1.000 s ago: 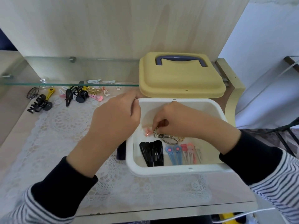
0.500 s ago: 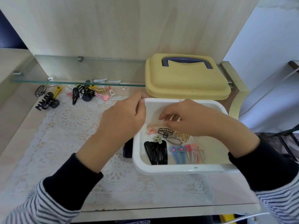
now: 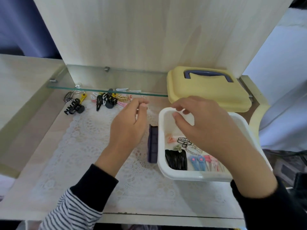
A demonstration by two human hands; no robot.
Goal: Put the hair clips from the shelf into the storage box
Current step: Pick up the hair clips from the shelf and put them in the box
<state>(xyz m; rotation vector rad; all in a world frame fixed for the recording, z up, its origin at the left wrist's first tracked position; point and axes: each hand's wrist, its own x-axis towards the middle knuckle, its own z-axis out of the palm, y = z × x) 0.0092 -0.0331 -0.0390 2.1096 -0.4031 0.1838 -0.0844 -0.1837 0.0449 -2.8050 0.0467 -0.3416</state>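
Note:
The white storage box (image 3: 182, 175) sits at the right on the lace mat (image 3: 79, 150). Inside lie black snap clips (image 3: 177, 159), blue clips (image 3: 197, 162), pink clips (image 3: 211, 163), a small orange clip (image 3: 171, 139) and a metal claw clip (image 3: 183, 141). At the back left of the shelf lie a black claw clip (image 3: 74, 107), a yellow clip (image 3: 82, 97), a black snap clip (image 3: 99, 102) and a gold chain clip (image 3: 122, 97). My left hand (image 3: 131, 123) hovers left of the box, fingers curled, nothing visible in it. My right hand (image 3: 204, 128) is spread over the box's far corner, empty.
The yellow lid (image 3: 207, 95) with a blue handle (image 3: 207, 74) leans behind the box. A dark purple block (image 3: 152, 143) stands against the box's left wall. A glass shelf (image 3: 106, 90) runs low over the loose clips. Wooden walls close the back and left.
My right hand has let go of a clip in the box and risen toward its far left corner. My left hand has left the box rim and moved left.

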